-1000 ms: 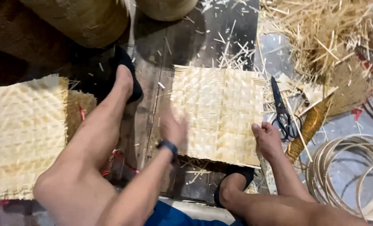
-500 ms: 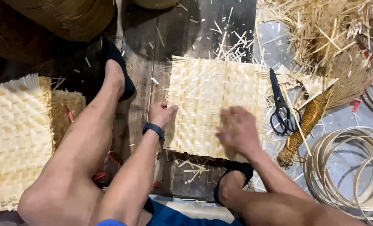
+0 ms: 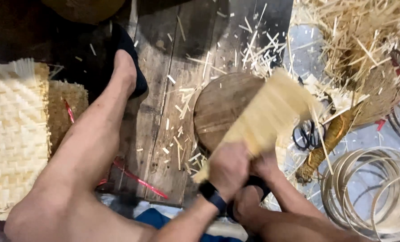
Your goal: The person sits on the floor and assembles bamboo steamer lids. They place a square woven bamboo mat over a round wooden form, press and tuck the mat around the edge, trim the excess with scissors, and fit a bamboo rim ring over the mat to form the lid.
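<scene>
A pale woven bamboo mat (image 3: 265, 118) is lifted off the floor and tilted, blurred by motion. My left hand (image 3: 229, 168), with a dark watch on its wrist, grips the mat's near lower edge. My right hand (image 3: 265, 163) holds the same edge just beside it, partly hidden behind the left. Under the raised mat lies a round wooden block (image 3: 220, 107) on the plank floor.
A stack of woven mats (image 3: 13, 134) lies at the left beside my bare leg (image 3: 92, 148). Black scissors (image 3: 304, 134) rest right of the mat. Bamboo hoops (image 3: 370, 192) are coiled at the lower right. Loose strips and shavings (image 3: 357, 40) pile at the upper right.
The mat lay flat on the floor with both hands pressing on it. Now both hands have picked it up by the near edge and swung it up, uncovering the round wooden block.
</scene>
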